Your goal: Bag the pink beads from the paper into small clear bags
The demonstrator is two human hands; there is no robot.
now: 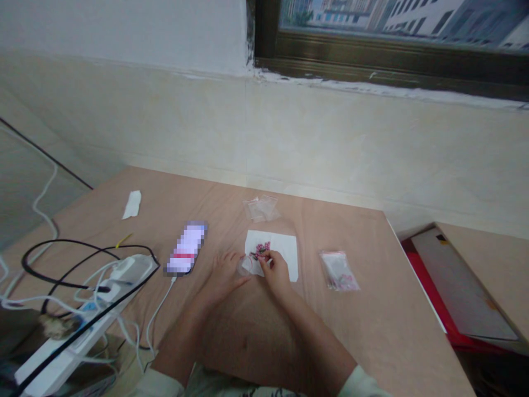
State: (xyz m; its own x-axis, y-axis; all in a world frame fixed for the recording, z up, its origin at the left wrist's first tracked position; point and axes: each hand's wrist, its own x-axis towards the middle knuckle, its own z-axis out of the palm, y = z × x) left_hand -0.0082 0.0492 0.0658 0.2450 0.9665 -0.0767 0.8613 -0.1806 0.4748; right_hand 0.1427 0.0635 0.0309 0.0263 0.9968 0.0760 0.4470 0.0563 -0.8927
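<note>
White paper (288,251) lies flat on a wood-grained surface (355,331), and a small cluster of pink beads (263,246) rests on it, left of the paper's middle. The right hand (276,271) reaches over the paper's near edge, its thumb and forefinger drawn close together at the near side of the beads; whether a bead sits between those fingers is too small to tell. The left hand (226,271) lies low over the surface just left of the paper, palm down, thumb apart from the other fingers. A clear plastic piece (244,266) shows by its fingertips, overlapping the paper's left side; I cannot tell whether they grip it or only touch it.

Beyond the paper, toward the wall (198,132), lie flat clear bags (262,208). To the right of the paper, apart from it, is a stack of clear packets (339,271) with some pink showing inside. Left of the paper, past the left hand, a phone (187,248) lies with its screen lit and a white cable (159,309) at its near end. Farther left of the paper are a white power strip (133,271) among tangled cords and, beyond that strip, a white scrap (132,204).
</note>
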